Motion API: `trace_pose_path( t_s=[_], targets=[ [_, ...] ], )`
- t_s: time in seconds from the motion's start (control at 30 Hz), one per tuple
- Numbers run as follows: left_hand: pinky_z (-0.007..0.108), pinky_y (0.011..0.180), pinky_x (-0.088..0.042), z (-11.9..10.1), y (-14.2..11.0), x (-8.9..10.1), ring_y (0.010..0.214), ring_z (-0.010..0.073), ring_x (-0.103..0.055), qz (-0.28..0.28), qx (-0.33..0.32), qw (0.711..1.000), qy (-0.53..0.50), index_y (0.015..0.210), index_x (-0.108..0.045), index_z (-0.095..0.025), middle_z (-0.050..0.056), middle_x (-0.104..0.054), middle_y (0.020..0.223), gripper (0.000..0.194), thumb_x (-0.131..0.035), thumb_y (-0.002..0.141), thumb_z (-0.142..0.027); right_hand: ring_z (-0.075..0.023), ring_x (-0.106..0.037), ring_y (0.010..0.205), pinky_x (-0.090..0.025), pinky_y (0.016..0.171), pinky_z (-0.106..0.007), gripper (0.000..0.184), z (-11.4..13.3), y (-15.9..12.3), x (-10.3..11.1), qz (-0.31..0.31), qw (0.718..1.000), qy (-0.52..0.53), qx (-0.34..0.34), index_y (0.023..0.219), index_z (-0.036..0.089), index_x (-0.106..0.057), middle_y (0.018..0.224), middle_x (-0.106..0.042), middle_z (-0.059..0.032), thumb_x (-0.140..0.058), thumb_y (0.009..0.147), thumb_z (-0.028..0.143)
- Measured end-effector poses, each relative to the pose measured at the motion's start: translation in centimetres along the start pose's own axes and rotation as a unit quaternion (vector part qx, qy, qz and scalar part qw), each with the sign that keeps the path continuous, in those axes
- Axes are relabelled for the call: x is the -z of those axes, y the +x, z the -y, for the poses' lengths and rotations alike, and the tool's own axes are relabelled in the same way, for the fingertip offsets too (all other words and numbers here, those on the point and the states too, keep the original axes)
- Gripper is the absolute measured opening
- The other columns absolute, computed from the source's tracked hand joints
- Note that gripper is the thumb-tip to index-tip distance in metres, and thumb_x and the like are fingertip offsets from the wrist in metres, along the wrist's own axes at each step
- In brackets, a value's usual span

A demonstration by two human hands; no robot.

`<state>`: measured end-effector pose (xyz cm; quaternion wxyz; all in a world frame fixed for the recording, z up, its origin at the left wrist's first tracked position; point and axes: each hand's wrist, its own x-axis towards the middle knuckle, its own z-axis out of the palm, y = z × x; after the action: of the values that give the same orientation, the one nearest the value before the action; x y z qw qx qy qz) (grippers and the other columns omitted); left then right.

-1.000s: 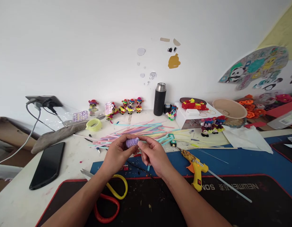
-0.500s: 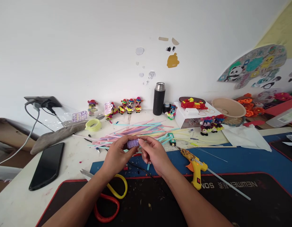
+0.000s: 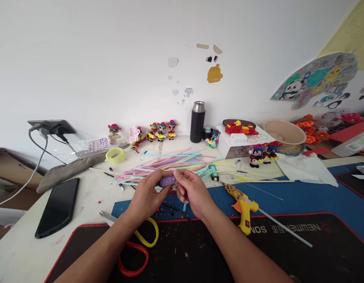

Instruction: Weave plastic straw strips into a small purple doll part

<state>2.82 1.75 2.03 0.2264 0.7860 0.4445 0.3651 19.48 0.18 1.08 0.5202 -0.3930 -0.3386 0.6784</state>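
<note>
Both my hands meet above the desk's middle around a small purple coiled roll [image 3: 167,181]. My left hand [image 3: 146,194] grips the roll from the left with its fingers curled round it. My right hand [image 3: 192,192] pinches the roll's right end between thumb and forefinger. A short light-blue strip [image 3: 185,206] sticks out below my right hand. Just behind my hands lies a heap of pastel plastic strips [image 3: 170,163].
Yellow and red scissors [image 3: 137,243] lie under my left forearm on the black mat [image 3: 258,255]. A yellow glue gun [image 3: 243,206] sits to the right, a black phone [image 3: 56,206] to the left. Small figurines [image 3: 161,131], a black flask [image 3: 197,122], tape [image 3: 114,155] and a bowl [image 3: 284,133] stand at the back.
My hands with the purple roll have shifted slightly lower and closer together; my right fingers have moved over the roll's end. Everything on the desk stays put.
</note>
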Motion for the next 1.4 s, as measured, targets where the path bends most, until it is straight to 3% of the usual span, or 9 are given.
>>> trace_pose_path(
  t_s=[0.23, 0.43, 0.6, 0.9, 1.07, 1.33, 1.4],
  targets=[
    [0.031, 0.081, -0.054, 0.0, 0.0, -0.1, 0.091, 0.0227, -0.073, -0.003, -0.002, 1.000, -0.006, 0.109, -0.072, -0.025, 0.003, -0.079, 0.101, 0.025, -0.065, 0.086, -0.018, -0.0068, -0.038, 0.035, -0.020, 0.034, -0.019, 0.044, -0.2, 0.0, 0.0, -0.002, 1.000, 0.018, -0.010, 0.088, 0.020, -0.061, 0.048, -0.045, 0.0111, -0.081, 0.078, 0.059],
    [0.034, 0.083, -0.055, 0.2, 0.0, -0.2, 0.092, 0.0248, -0.073, 0.002, 0.074, 0.994, -0.076, 0.110, -0.074, -0.022, 0.005, -0.079, 0.104, 0.027, -0.069, 0.084, -0.026, -0.0063, -0.037, 0.034, -0.021, 0.033, -0.019, 0.049, -0.1, 0.2, 0.0, -0.001, 0.999, 0.040, 0.000, 0.074, 0.020, -0.053, 0.048, -0.044, 0.0098, -0.079, 0.080, 0.062],
    [0.034, 0.076, -0.057, 0.5, 0.2, -0.4, 0.081, 0.0233, -0.073, 0.027, 0.132, 0.979, -0.154, 0.113, -0.072, -0.019, 0.005, -0.078, 0.094, 0.032, -0.069, 0.086, -0.035, -0.0069, -0.039, 0.035, -0.022, 0.033, -0.019, 0.049, -0.1, 0.1, -0.1, 0.000, 1.000, 0.015, -0.003, 0.081, 0.020, -0.058, 0.049, -0.047, 0.0094, -0.076, 0.081, 0.065],
    [0.032, 0.083, -0.056, -0.2, 0.3, -0.2, 0.089, 0.0231, -0.073, 0.008, 0.079, 0.994, -0.073, 0.109, -0.076, -0.022, 0.003, -0.080, 0.099, 0.029, -0.067, 0.082, -0.028, -0.0070, -0.040, 0.035, -0.022, 0.033, -0.018, 0.044, -0.2, 0.1, -0.2, -0.010, 1.000, -0.001, -0.005, 0.084, 0.020, -0.059, 0.048, -0.048, 0.0098, -0.079, 0.079, 0.059],
    [0.034, 0.074, -0.060, 0.2, 0.7, 0.0, 0.079, 0.0239, -0.075, 0.007, 0.139, 0.976, -0.167, 0.109, -0.075, -0.018, 0.006, -0.079, 0.093, 0.036, -0.072, 0.080, -0.038, -0.0069, -0.039, 0.035, -0.022, 0.034, -0.018, 0.046, 0.0, 0.0, -0.2, -0.017, 1.000, -0.003, -0.005, 0.086, 0.020, -0.060, 0.049, -0.048, 0.0100, -0.077, 0.079, 0.062],
    [0.035, 0.070, -0.060, 0.8, 1.2, 1.0, 0.076, 0.0255, -0.075, -0.036, 0.173, 0.961, -0.214, 0.111, -0.073, -0.015, 0.008, -0.079, 0.089, 0.050, -0.080, 0.073, -0.047, -0.0093, -0.040, 0.034, -0.027, 0.035, -0.020, 0.050, -0.2, -0.4, -1.0, -0.004, 0.995, -0.085, 0.052, 0.105, 0.020, -0.063, 0.044, -0.048, 0.0117, -0.073, 0.083, 0.063],
    [0.035, 0.071, -0.060, 0.9, 1.3, 1.1, 0.075, 0.0260, -0.076, -0.036, 0.178, 0.957, -0.224, 0.111, -0.072, -0.014, 0.008, -0.079, 0.086, 0.053, -0.081, 0.072, -0.049, -0.0088, -0.038, 0.033, -0.027, 0.036, -0.021, 0.049, -0.5, -0.5, -1.1, -0.012, 0.992, -0.094, 0.078, 0.101, 0.019, -0.064, 0.043, -0.045, 0.0120, -0.071, 0.084, 0.064]
  ],
)
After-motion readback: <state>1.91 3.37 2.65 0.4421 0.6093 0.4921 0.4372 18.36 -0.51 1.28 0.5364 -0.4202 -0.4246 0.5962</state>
